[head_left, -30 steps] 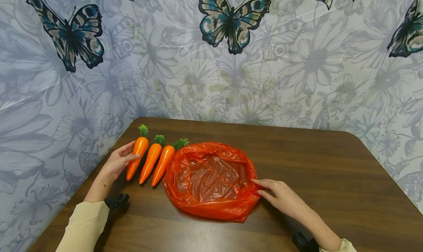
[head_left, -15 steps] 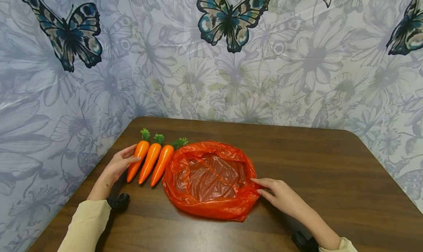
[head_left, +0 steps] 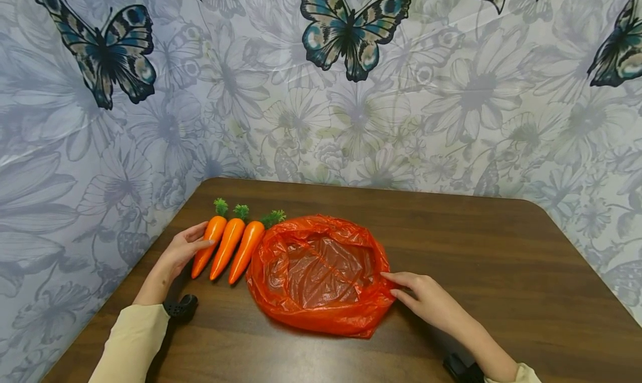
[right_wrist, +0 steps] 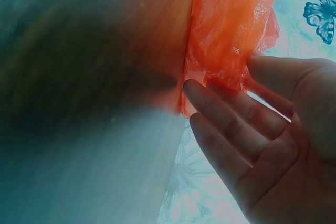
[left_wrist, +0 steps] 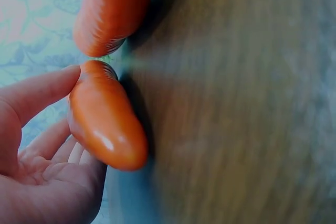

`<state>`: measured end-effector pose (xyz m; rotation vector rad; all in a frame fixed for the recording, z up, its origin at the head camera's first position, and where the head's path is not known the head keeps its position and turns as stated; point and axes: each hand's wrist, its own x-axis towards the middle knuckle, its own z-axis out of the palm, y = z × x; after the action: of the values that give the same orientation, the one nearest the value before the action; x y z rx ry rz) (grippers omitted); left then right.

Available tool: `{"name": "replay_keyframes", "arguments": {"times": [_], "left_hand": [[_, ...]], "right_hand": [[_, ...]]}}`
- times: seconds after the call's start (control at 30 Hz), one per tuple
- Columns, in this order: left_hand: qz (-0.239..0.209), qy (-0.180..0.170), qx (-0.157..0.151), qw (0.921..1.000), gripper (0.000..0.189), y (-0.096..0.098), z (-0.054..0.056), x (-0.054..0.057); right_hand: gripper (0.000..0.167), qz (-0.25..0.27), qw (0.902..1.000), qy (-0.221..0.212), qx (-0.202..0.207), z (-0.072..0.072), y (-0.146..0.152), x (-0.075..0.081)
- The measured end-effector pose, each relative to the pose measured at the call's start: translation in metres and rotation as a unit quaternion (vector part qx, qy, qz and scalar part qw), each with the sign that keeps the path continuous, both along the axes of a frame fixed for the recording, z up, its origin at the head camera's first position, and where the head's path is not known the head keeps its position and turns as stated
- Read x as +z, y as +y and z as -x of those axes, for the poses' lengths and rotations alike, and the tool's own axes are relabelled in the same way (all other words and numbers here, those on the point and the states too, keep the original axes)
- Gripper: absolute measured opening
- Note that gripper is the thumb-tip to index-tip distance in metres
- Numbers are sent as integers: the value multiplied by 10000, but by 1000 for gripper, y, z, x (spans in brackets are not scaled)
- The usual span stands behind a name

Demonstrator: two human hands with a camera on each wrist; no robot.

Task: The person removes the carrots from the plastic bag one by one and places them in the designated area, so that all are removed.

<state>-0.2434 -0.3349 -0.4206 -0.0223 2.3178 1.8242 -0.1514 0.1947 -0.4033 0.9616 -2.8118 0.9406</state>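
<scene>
Three orange carrots with green leafy tops lie side by side on the brown table [head_left: 501, 271]: a left carrot [head_left: 202, 258], a middle carrot [head_left: 228, 249] and a right carrot [head_left: 247, 251]. My left hand [head_left: 180, 253] holds the left carrot from its outer side, thumb over it; in the left wrist view the thumb touches the carrot [left_wrist: 107, 121] and the fingers are partly behind it. Right of the carrots is a red plastic bag [head_left: 321, 319], its mouth spread wide. My right hand [head_left: 428, 299] pinches the bag's right rim between thumb and index finger, other fingers extended.
The right carrot's leafy top [head_left: 274, 218] reaches the bag's upper left edge. Behind the table hangs a pale floral cloth [head_left: 361, 126] with butterflies. Black straps, a left one [head_left: 180, 306] and a right one [head_left: 462, 369], show at the wrists.
My left hand has shifted slightly right and nearer to me with the left carrot, which now lies closer to the middle one. My right hand and the bag stay in place.
</scene>
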Motion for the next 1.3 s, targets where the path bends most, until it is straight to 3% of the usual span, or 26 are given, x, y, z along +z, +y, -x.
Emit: {"name": "replay_keyframes", "arguments": {"times": [0.57,0.9,1.17,1.3], "left_hand": [[120,-15,163,9998,78,-4,6,0],[179,-118,215,9995,78,-5,2,-4],[349,2,244,9991,78,-7,2,-4],[616,206,328,9973,77,-8,1,2]], "right_hand": [[39,30,9995,276,140,5,-1,0],[40,28,9996,266,128,4,-1,-3],[48,43,9994,343,9,5,4,-1],[49,115,9995,301,-65,6,11,6]]}}
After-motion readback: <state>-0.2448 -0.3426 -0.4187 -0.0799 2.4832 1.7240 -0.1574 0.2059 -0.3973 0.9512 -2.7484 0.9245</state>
